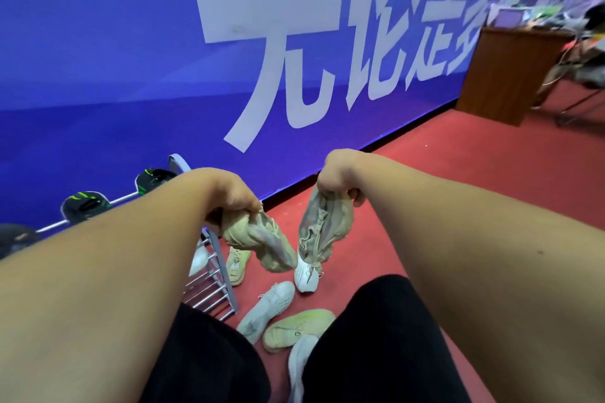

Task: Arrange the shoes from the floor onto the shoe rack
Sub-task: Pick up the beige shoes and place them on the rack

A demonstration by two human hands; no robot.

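Above the red floor (458, 193), just off the near end of the shoe rack (209, 285), you hold a pair of beige sneakers in the air, one in each hand. Your left hand (234, 195) is closed around the heel end of the left beige sneaker (262, 244), which slopes down to the right with its toe lowest. Your right hand (339, 178) is clenched on the collar of the right beige sneaker (322, 232), which hangs nearly straight down, laces facing you. The two toes come close together but stay apart. On the rack's top rail sit two black shoes with green stripes (85, 206), and another dark shoe shows at the far left edge, partly hidden by your forearm. Under the held pair, on the floor beside the rack, lie a pale yellow shoe (237, 267), a white sneaker (307, 275) pointing at you, another white sneaker (268, 307) lying at a slant, and a yellow shoe turned sole up (298, 329) between your knees. One more white shoe (299, 366) is wedged between your black trouser legs.
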